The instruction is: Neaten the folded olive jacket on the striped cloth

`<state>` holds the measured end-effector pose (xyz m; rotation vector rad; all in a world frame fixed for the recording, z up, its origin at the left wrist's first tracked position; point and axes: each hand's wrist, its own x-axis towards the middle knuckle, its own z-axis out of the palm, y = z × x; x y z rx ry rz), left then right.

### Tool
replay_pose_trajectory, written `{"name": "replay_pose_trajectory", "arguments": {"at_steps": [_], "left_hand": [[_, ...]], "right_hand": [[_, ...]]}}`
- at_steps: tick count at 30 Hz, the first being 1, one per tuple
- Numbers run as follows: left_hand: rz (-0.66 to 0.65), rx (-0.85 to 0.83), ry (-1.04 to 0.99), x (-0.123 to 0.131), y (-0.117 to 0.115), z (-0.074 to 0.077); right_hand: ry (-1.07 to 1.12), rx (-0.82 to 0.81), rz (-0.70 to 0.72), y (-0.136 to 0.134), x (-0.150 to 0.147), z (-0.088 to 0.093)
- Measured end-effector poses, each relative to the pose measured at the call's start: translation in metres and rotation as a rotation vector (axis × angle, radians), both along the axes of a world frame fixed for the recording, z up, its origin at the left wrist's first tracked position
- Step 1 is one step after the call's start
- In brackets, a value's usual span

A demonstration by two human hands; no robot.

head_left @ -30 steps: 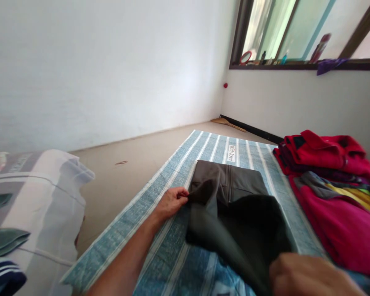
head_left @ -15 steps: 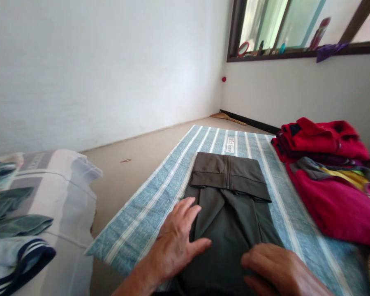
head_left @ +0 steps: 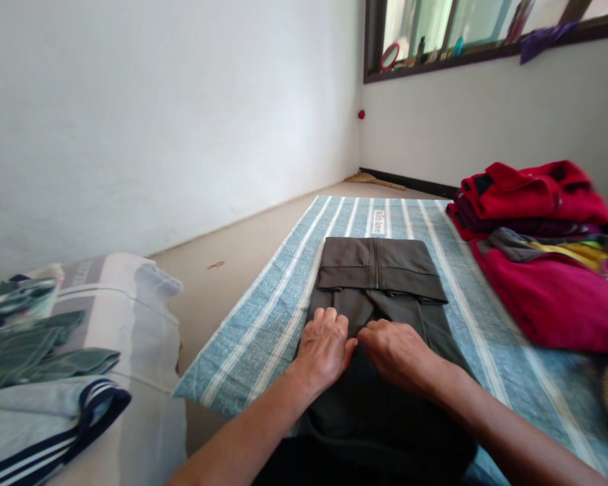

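Dark grey trousers point(head_left: 380, 263) lie lengthwise on a blue-and-white striped mat point(head_left: 263, 337), their waist end folded into a flat band at the far side. My left hand point(head_left: 325, 347) and my right hand point(head_left: 395, 354) sit side by side on the middle of the trousers. Their fingers curl down onto the cloth, and their tips almost meet at the centre seam. I cannot see whether they pinch the fabric. The near end of the trousers lies dark and bunched under my forearms.
Red clothing point(head_left: 532, 192) and a pink garment point(head_left: 552, 304) are piled right of the mat. Left of it, folded clothes lie on patterned bedding point(head_left: 132, 317). Beyond are a beige floor, white walls, a broom point(head_left: 375, 181) and a window ledge with small items.
The trousers, bunched and lifted one second ago, now lie flat. Both hands have drawn together at their centre, with fingers curled rather than spread. The view has tilted slightly upward.
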<state>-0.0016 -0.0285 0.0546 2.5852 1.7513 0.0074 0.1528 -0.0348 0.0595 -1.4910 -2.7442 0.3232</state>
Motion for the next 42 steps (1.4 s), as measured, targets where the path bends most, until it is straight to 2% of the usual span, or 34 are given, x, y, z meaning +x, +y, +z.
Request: {"name": "replay_pose_trajectory", "arguments": {"at_steps": [3,6,11,16,22,26,30,39,42], "left_hand": [[-0.046,-0.041,0.1,0.006,0.006,0.001],[-0.073,-0.097,0.155,0.005,0.015,0.009],[0.036,-0.047,0.02,-0.008,0.042,0.033],[-0.044,-0.061,-0.141,-0.013,0.066,0.052],[-0.055,-0.036,-0.171,-0.005,0.071,0.067],[-0.059,-0.035,-0.159,-0.003,0.072,0.07],[-0.073,-0.027,-0.138,-0.002,0.073,0.072],[-0.141,-0.065,-0.217,-0.003,0.064,0.068],[-0.167,-0.081,-0.24,-0.004,0.062,0.066]], "right_hand": [[-0.022,0.012,0.01,0.007,0.004,-0.003],[-0.026,0.002,0.049,0.012,0.008,-0.004],[-0.036,0.007,0.105,0.013,0.01,-0.001],[-0.052,0.034,0.173,0.012,0.007,-0.003],[0.052,0.09,0.243,0.006,0.0,-0.013],[0.099,0.073,0.212,0.015,-0.009,-0.015],[0.065,0.094,0.101,0.036,-0.029,-0.02],[0.065,0.102,-0.062,0.068,-0.063,-0.046],[0.086,0.131,-0.035,0.076,-0.067,-0.053]]}}
